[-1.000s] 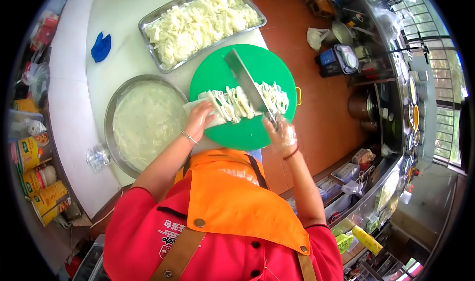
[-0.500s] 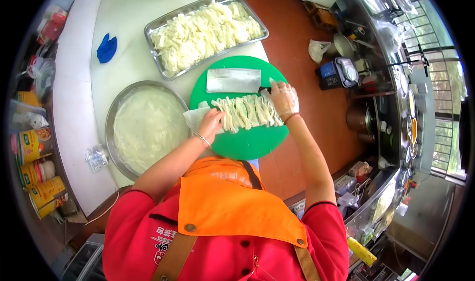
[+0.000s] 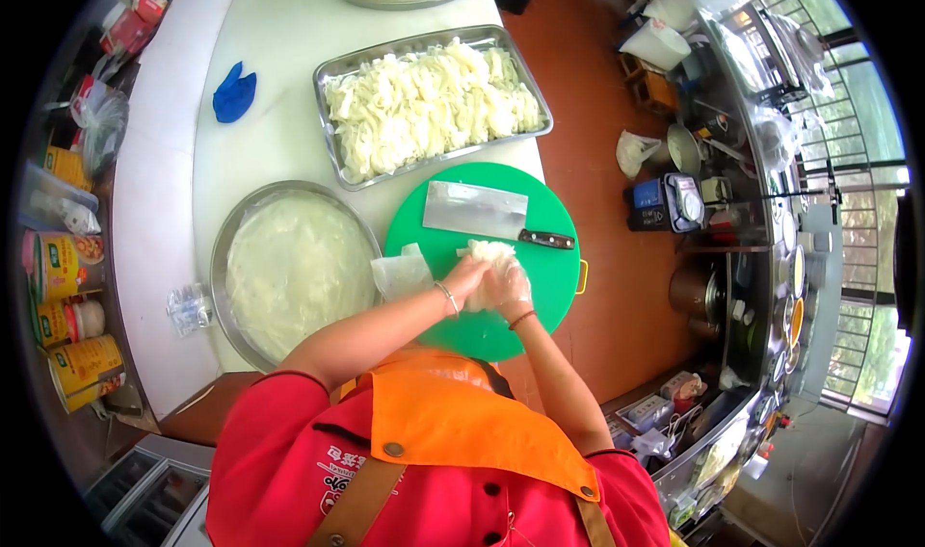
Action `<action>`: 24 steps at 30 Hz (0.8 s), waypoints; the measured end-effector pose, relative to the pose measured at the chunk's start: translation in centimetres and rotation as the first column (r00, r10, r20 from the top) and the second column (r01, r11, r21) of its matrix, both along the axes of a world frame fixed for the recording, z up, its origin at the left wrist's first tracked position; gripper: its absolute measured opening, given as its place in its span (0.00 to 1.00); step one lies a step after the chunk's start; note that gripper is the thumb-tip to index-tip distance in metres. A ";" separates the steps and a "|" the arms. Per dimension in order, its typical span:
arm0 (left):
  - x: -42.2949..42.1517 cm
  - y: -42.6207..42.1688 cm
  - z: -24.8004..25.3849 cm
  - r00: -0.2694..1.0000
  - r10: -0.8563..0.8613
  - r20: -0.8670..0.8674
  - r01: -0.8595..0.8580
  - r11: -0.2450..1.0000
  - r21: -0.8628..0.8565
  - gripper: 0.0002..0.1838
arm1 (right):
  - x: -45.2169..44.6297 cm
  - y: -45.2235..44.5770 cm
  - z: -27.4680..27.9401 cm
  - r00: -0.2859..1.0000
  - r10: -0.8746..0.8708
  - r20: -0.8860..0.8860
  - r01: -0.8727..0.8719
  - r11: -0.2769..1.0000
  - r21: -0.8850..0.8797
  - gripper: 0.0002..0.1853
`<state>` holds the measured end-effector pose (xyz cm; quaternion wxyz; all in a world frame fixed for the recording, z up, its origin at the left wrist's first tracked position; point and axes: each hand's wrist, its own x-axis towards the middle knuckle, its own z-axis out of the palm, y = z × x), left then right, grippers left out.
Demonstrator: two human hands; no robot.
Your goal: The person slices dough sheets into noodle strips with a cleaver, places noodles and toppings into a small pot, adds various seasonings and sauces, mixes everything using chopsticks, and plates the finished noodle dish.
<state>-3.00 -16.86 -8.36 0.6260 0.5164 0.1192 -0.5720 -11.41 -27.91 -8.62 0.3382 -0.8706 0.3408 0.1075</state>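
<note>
white table [image 3: 275,143], green board [image 3: 544,301] at its edge: left hand [image 3: 468,279] and right hand [image 3: 508,285] together grasp 1 pale bundle [image 3: 491,250] over the board. cut strips [image 3: 424,109] already heap the tray [image 3: 438,160]; 1 sheet [image 3: 403,273] beside the hands and what fills the pan [image 3: 220,277] seem left uncut.

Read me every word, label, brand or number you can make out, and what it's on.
Red shirt: Chinese lettering, possibly ending in "包"; the rest is too blurred.
Yellow tins: printed labels, too small to read.
Cleaver: no readable marking.
Nothing else reads clearly.
</note>
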 end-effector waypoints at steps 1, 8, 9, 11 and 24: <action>0.0 0.6 -0.3 0.991 -0.036 0.132 0.041 0.998 -0.038 0.19 | -0.3 -0.1 -1.9 0.998 0.042 0.037 -0.043 0.999 0.033 0.29; 7.2 2.1 8.0 0.987 0.160 -0.015 -0.159 0.969 -0.190 0.19 | 7.6 -2.5 5.9 0.764 0.634 0.123 -0.534 0.728 -0.431 0.23; 9.1 1.6 7.5 0.984 0.175 0.019 -0.168 0.966 -0.195 0.18 | 11.1 -3.1 7.7 0.864 0.462 0.203 -0.440 0.886 -0.145 0.24; 13.1 -0.5 6.8 0.974 0.215 0.069 -0.196 0.957 -0.212 0.17 | 16.4 -5.3 8.8 0.944 0.274 0.184 -0.293 0.952 0.085 0.24; 32.0 -11.4 2.7 0.851 0.261 0.456 -0.261 0.963 -0.065 0.09 | 35.8 -19.7 7.5 0.935 0.337 0.114 -0.268 0.878 -0.397 0.22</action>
